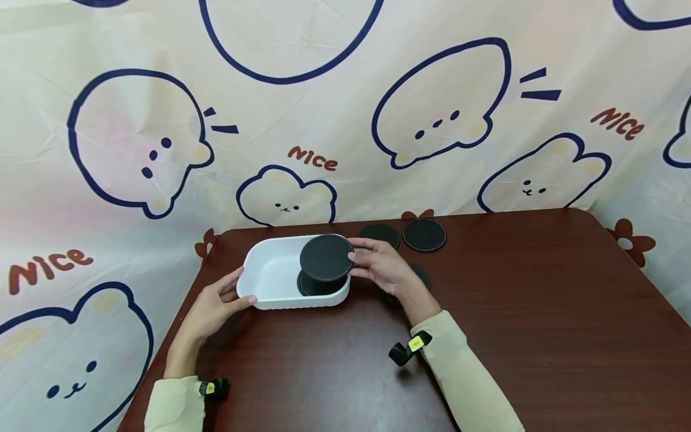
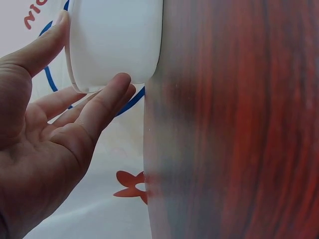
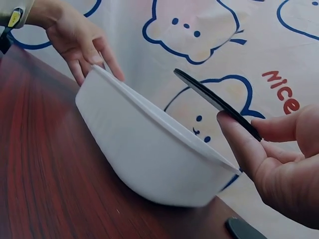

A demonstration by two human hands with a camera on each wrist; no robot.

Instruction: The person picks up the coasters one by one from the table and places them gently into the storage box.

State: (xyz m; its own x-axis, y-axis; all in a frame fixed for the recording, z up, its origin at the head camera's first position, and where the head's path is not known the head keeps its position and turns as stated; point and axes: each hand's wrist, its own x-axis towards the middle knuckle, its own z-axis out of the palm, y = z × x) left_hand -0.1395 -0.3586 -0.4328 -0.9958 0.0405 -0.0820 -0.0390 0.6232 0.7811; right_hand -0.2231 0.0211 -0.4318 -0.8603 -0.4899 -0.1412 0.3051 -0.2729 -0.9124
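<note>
A white rectangular tray [image 1: 272, 264] with rounded corners stands on the table. My left hand [image 1: 212, 309] holds its left end, thumb at the near corner and fingers along the side. Above the tray's right end, my right hand [image 1: 384, 267] pinches a round black coaster [image 1: 326, 257] by its edge. In the right wrist view that coaster [image 3: 214, 102] is tilted, with thumb and fingers on opposite faces. Inside the tray, below it, lies another black coaster [image 1: 313, 288], partly covered from sight. How many lie there I cannot tell.
Two black coasters, a left one [image 1: 372, 231] and a right one [image 1: 424, 234], lie near the table's back edge. Another coaster [image 1: 422, 275] is partly hidden behind my right wrist. A printed cloth [image 1: 356, 192] hangs directly behind the brown wooden table [image 1: 540, 312].
</note>
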